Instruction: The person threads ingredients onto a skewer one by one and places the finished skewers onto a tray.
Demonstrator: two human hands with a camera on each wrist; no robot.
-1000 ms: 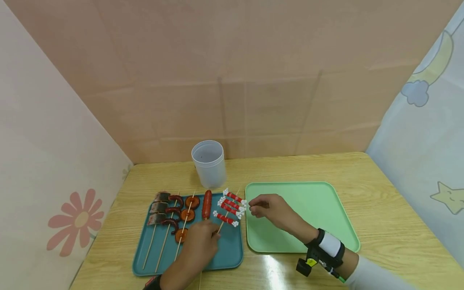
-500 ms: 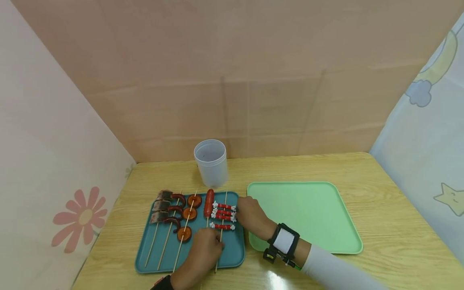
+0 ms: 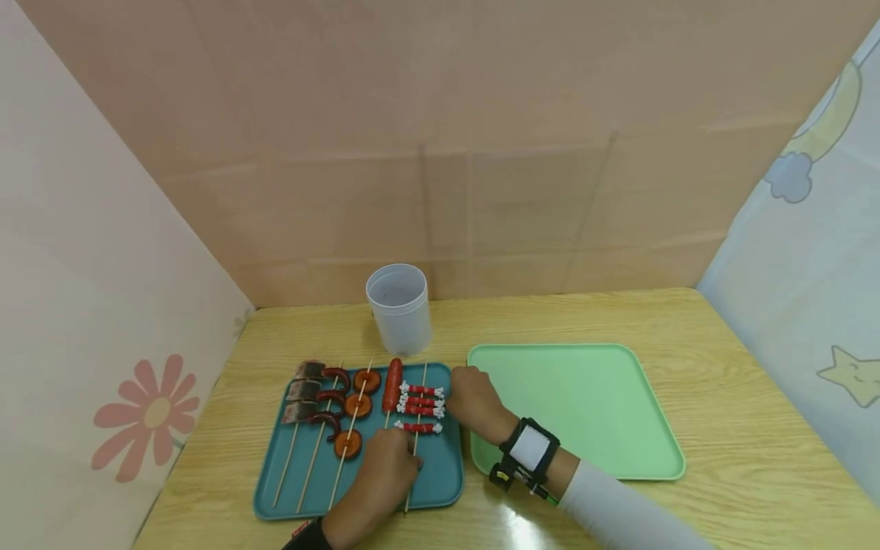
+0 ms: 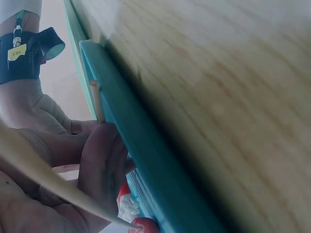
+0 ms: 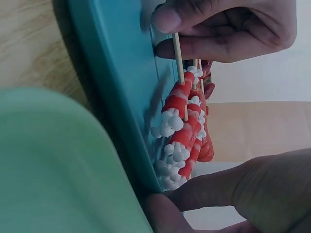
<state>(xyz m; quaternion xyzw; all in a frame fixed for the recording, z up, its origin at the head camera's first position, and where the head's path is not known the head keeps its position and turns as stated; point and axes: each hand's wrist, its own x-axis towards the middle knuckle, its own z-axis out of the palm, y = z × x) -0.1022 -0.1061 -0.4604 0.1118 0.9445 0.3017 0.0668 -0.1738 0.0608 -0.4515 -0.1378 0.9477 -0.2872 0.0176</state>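
My left hand (image 3: 385,462) pinches the stick of a skewer (image 3: 421,402) threaded with several red pieces with knobbly white ends. It lies along the right side of the blue tray (image 3: 443,481). In the right wrist view, the left thumb (image 5: 167,18) and a finger meet on that stick (image 5: 178,58). My right hand (image 3: 474,397) grips the tray's right rim beside the white ends, one digit inside and one outside. Close under the left hand runs the stick of a sausage skewer (image 3: 392,386); in the left wrist view this stick (image 4: 63,189) crosses in front of the fingers.
Left on the blue tray lie skewers of grey-brown chunks (image 3: 302,389), dark curled tentacle-like pieces (image 3: 331,396) and round orange-brown slices (image 3: 357,405). A pale green tray (image 3: 571,412) stands to the right. Behind is a translucent cup (image 3: 400,317), near the back wall.
The red-and-white skewer, tilted a second ago, now lies straighter along the tray. My right hand has moved left from over the green tray to the blue tray's rim.
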